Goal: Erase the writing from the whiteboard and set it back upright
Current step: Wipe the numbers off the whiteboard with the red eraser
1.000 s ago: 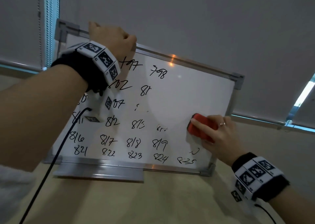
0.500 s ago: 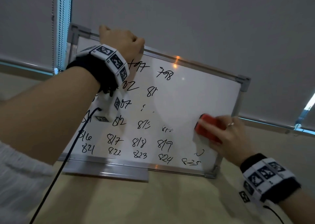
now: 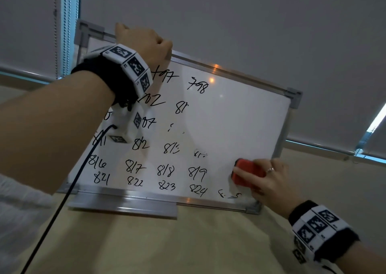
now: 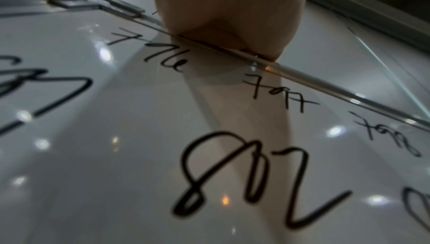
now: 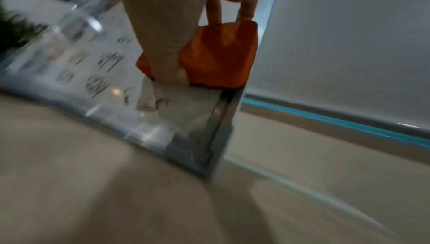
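Observation:
A metal-framed whiteboard (image 3: 236,115) stands tilted on the beige table, leaning back toward the blinds. Black handwritten numbers fill its left and middle; its right part is wiped white. My left hand (image 3: 146,44) grips the top rim near the left corner, seen close in the left wrist view as the left hand (image 4: 232,18) on the rim with the whiteboard (image 4: 116,156) below. My right hand (image 3: 273,179) holds a red eraser (image 3: 248,172) pressed on the board's lower right, just above a smeared number. The right wrist view shows the eraser (image 5: 221,56) beside the whiteboard's right frame (image 5: 235,104).
A metal pen tray (image 3: 123,205) juts from the board's bottom edge onto the beige table (image 3: 188,242). Grey roller blinds (image 3: 250,19) hang right behind the board. A black cable (image 3: 62,200) runs down from my left wrist.
The eraser has slid down the board's right side toward the bottom row, and the last number there is now partly smeared away. My left hand keeps its grip on the top rim.

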